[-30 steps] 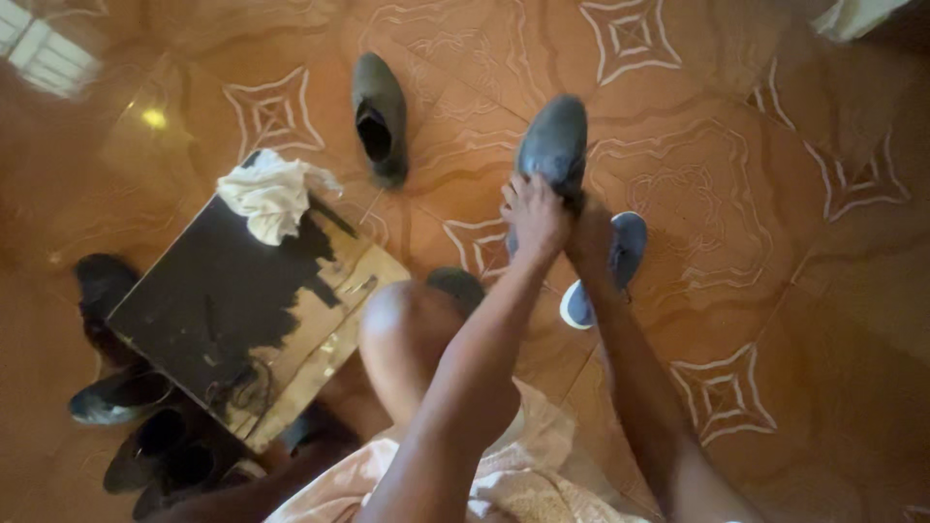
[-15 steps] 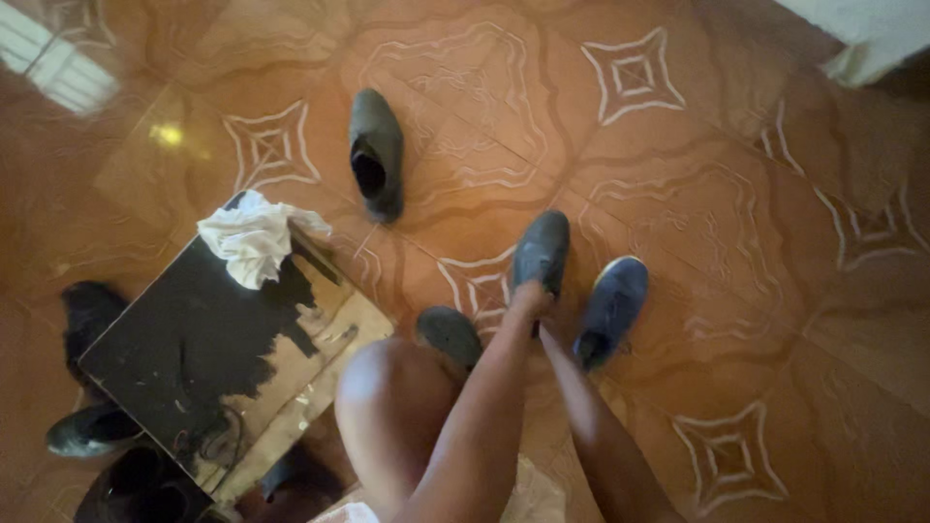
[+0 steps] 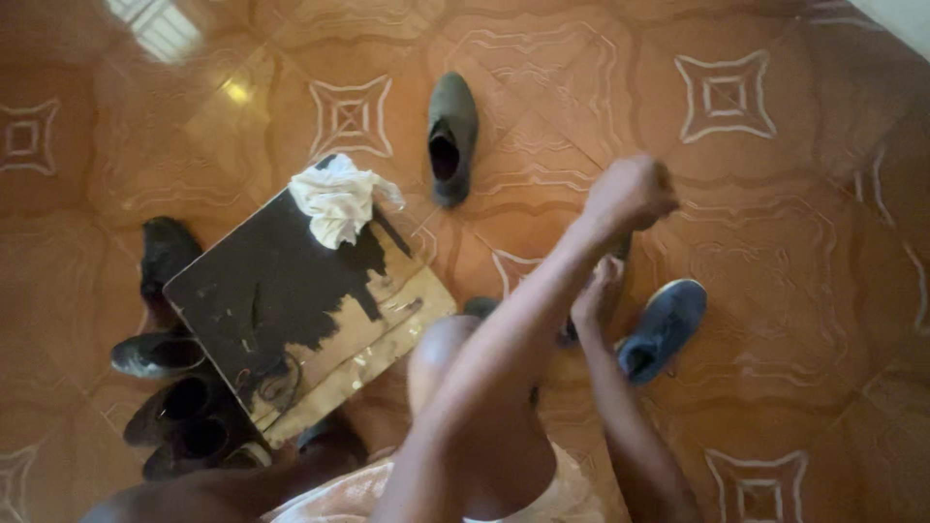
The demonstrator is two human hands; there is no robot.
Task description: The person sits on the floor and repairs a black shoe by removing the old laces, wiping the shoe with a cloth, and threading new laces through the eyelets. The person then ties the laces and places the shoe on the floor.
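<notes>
Left hand (image 3: 630, 194) clenching into a fist, contents not discernible. Right hand (image 3: 596, 295) reaching down onto a dark shoe (image 3: 567, 324), grip hidden by the left forearm. Blue-grey shoe (image 3: 664, 327) lying just beside it, olive shoe (image 3: 451, 136) farther off, stained board (image 3: 291, 310) carrying a white rag (image 3: 339, 199).

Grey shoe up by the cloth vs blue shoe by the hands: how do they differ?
The grey shoe is dull olive-grey, a taller ankle cut, pointing straight up the picture, far from both hands. The blue shoe is a low sneaker with a pale sole edge, lying slanted, close to the right hand. Both sit upright on the tiled floor.
</notes>
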